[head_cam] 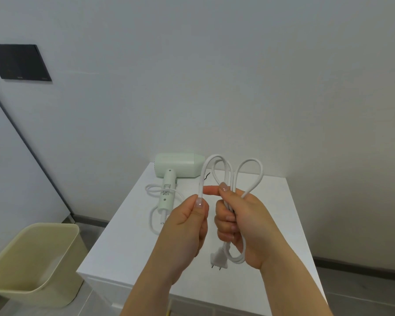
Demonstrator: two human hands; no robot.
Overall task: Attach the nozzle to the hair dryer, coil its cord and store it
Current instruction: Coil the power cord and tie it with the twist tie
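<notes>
Head view: left hand point(187, 229) pinches, right hand point(242, 222) clutches cord point(258, 176) loops above near half of table point(283, 201).

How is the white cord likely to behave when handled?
Probably flexible yet springy: the cord holds rounded loops above the right hand, not limp ones. It likely uncoils if released, since only that grip gathers them. The plug hangs below, so it may swing.
</notes>
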